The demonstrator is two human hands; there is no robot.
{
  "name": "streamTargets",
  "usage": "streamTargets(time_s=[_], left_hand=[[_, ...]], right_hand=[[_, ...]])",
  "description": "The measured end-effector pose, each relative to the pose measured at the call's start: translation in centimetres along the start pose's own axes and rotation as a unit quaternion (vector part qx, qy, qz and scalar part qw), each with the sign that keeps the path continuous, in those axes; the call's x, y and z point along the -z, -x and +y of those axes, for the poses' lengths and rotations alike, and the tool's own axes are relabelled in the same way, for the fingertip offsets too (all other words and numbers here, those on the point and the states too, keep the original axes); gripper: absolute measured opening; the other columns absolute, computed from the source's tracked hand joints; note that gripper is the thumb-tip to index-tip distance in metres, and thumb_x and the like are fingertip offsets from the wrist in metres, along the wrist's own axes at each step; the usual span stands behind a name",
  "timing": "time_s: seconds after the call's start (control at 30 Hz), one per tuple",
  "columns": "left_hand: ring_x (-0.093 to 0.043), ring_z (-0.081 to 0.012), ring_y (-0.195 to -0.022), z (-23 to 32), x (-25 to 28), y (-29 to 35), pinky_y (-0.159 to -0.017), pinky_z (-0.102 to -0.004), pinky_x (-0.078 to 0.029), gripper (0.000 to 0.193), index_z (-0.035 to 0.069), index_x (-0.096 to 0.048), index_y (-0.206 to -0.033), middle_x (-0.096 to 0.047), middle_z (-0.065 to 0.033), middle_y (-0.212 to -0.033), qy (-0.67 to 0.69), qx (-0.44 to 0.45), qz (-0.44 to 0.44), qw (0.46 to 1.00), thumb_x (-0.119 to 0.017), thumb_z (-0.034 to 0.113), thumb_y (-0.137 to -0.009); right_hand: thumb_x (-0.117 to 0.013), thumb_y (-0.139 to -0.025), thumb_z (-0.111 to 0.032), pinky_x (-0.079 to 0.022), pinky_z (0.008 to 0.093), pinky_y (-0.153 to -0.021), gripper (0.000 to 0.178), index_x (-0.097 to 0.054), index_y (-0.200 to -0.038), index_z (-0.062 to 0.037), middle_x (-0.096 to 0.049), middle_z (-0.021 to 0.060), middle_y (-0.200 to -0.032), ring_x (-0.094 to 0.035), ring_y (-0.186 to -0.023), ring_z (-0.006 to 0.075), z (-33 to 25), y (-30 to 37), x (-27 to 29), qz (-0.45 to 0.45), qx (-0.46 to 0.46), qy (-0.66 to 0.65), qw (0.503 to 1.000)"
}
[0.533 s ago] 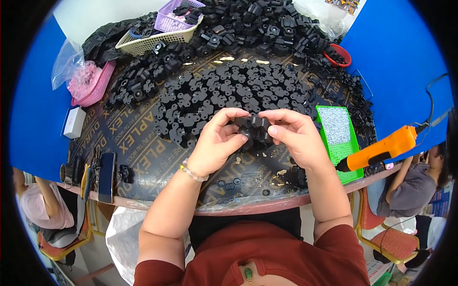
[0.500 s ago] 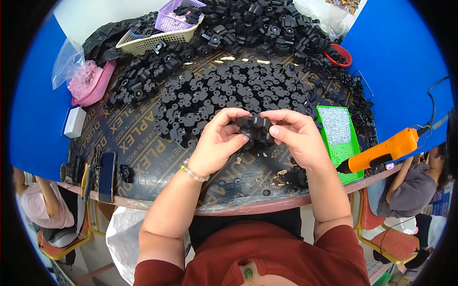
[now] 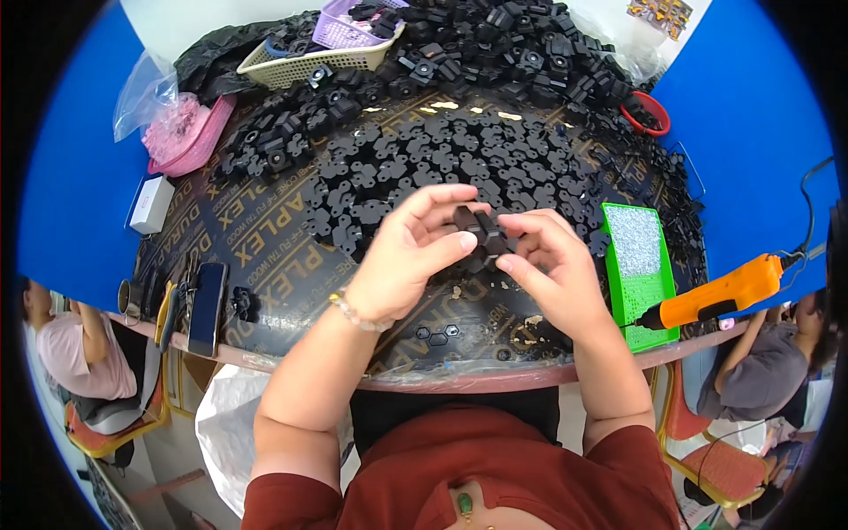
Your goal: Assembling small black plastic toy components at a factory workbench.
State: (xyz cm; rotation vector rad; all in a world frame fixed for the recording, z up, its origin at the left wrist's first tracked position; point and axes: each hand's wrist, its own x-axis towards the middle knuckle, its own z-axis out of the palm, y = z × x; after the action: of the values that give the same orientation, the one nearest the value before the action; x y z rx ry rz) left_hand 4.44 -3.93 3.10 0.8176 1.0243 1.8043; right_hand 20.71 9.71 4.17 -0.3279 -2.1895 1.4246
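Observation:
A small black plastic part with several lobes [image 3: 481, 237] is held above the table between my hands. My left hand [image 3: 408, 256] is closed on it, thumb pressed to its near side and fingers curled behind. At its right edge, my right hand [image 3: 556, 269] has its thumb and index finger bent round the part, gripping its side. Beyond the hands lies a broad spread of flat black plastic pieces [image 3: 424, 159], laid out closely on the dark printed table [image 3: 274, 256]. Below the hands, a few small black hexagonal rings [image 3: 437, 336] rest near the edge.
Black housings [image 3: 521, 53] are heaped at the back, beside cream [image 3: 327, 69] and purple baskets [image 3: 340, 31]. At right are a green tray of small silvery pieces [image 3: 625, 296], an orange electric screwdriver [image 3: 720, 291] and a red bowl [image 3: 632, 115]. A phone [image 3: 208, 309] lies left.
The black part has been turned between my hands and now shows another side. My right fingers have shifted along its edge. The whole view has moved slightly.

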Motion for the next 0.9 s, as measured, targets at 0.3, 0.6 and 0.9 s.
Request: streamTargets(time_s=[0.3, 0.6, 0.9], left_hand=[[-0.057, -0.0342, -0.119, 4.8, 7.7, 8.9, -0.101, -0.0387, -0.047, 0.049, 0.002, -0.060, -0.114, -0.054, -0.0182, -0.130, -0.642, -0.129, 0.154, 0.740, -0.078, 0.000, -0.068], [-0.055, -0.0359, -0.107, -0.5, 9.1, 7.9, -0.093, -0.0410, -0.048, 0.046, 0.005, -0.062, -0.110, -0.054, -0.0148, -0.115, -0.732, -0.185, 0.093, 0.649, -0.079, -0.002, -0.068], [-0.048, -0.0390, -0.124, 5.3, 18.7, 1.8, -0.105, -0.0457, -0.040, 0.041, 0.007, -0.061, -0.118, -0.052, -0.0202, -0.130, -0.754, -0.229, 0.257, 0.560, -0.073, 0.019, -0.080]], right_hand=[[-0.070, -0.082, 0.003, -0.049, 0.0215, -0.070, 0.036, -0.064, -0.118, 0.0011, -0.057, 0.0095, -0.119, -0.057, -0.079, 0.0087, 0.9, 4.1, 4.4, 0.096, -0.009, 0.047, 0.994], [-0.069, -0.083, 0.005, -0.048, 0.0208, -0.070, 0.034, -0.065, -0.116, 0.0006, -0.056, 0.0085, -0.119, -0.055, -0.077, 0.0074, 0.8, 4.2, 2.9, 0.093, -0.021, 0.035, 0.995], [-0.067, -0.084, 0.002, -0.047, 0.0202, -0.069, 0.031, -0.065, -0.115, 0.0017, -0.056, 0.0079, -0.119, -0.054, -0.077, 0.0069, 1.4, 5.4, 5.3, 0.117, -0.027, 0.072, 0.990]])
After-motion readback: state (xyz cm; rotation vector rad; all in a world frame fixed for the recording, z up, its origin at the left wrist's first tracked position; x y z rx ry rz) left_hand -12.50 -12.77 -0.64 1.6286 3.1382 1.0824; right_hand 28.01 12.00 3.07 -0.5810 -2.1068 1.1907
